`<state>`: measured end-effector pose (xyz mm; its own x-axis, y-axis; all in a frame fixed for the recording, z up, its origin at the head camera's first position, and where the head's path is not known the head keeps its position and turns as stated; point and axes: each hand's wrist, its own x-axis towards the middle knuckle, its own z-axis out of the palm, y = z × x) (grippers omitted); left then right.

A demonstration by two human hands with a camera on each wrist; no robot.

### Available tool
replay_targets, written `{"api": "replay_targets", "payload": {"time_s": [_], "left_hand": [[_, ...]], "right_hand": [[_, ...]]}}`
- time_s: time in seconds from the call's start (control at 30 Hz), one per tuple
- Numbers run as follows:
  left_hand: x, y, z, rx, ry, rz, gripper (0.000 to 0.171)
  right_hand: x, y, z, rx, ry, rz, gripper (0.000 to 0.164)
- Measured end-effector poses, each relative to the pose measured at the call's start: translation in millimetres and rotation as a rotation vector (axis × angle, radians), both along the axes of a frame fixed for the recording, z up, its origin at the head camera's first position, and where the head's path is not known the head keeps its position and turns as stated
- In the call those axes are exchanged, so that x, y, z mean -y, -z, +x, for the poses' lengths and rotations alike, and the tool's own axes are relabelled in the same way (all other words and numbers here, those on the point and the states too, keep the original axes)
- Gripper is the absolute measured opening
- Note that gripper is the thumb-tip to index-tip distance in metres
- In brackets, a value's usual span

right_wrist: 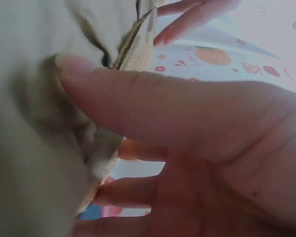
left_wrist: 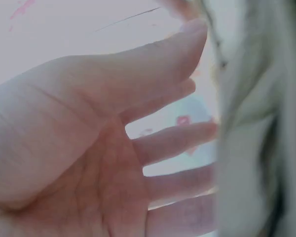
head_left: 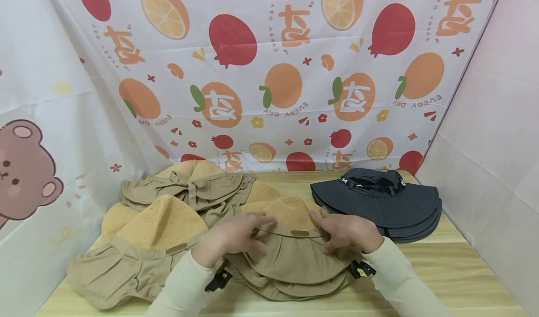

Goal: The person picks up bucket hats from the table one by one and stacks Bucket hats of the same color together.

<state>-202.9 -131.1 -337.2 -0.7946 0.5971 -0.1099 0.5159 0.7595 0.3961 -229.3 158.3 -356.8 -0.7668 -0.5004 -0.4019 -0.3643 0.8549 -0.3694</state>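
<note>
A sun hat (head_left: 294, 256) with a yellow woven crown and pleated khaki brim lies on top of a stack of similar hats at the front middle. My left hand (head_left: 231, 235) is at the left side of its crown, fingers extended; in the left wrist view the fingers (left_wrist: 177, 138) are straight and spread, their tips at the khaki cloth. On the opposite side, my right hand (head_left: 347, 230) touches the hat. In the right wrist view its thumb (right_wrist: 138, 94) rests against the khaki brim and the other fingers reach along the woven crown, their tips partly hidden.
More khaki-and-straw hats (head_left: 162, 223) lie overlapping at the left, one with a bow (head_left: 187, 186) behind. A stack of dark wide-brimmed hats (head_left: 379, 200) sits at the back right. Printed cloth (head_left: 269, 83) hangs behind the wooden table (head_left: 455, 270).
</note>
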Motion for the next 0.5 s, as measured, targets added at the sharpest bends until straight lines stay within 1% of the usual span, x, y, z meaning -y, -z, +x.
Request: {"api": "replay_targets", "payload": {"time_s": [0.07, 0.13, 0.2, 0.23, 0.33, 0.4, 0.5], "left_hand": [[6, -11.0, -5.1, -0.011, 0.011, 0.011, 0.068], [10, -22.9, -12.5, -0.005, -0.005, 0.012, 0.066], [13, -34.6, -22.9, 0.007, -0.053, -0.018, 0.063], [15, -39.8, -30.0, 0.004, -0.065, -0.043, 0.062], [16, -51.3, -55.9, -0.007, -0.064, -0.127, 0.058], [14, -54.2, -76.3, -0.008, -0.049, -0.173, 0.055], [7, -52.8, -106.0, 0.015, -0.053, -0.232, 0.051]], "right_hand": [[-3, -5.3, 1.0, -0.011, 0.008, -0.019, 0.098], [-5, -11.4, 2.2, -0.026, 0.016, -0.038, 0.097], [-9, -16.1, 3.7, -0.048, 0.006, -0.049, 0.095], [-10, -18.1, 4.0, -0.058, -0.001, -0.056, 0.094], [-15, -23.0, 5.9, -0.083, -0.018, -0.067, 0.091], [-18, -25.3, 6.5, -0.094, -0.025, -0.072, 0.089], [-21, -27.7, 6.8, -0.107, -0.035, -0.076, 0.087]]}}
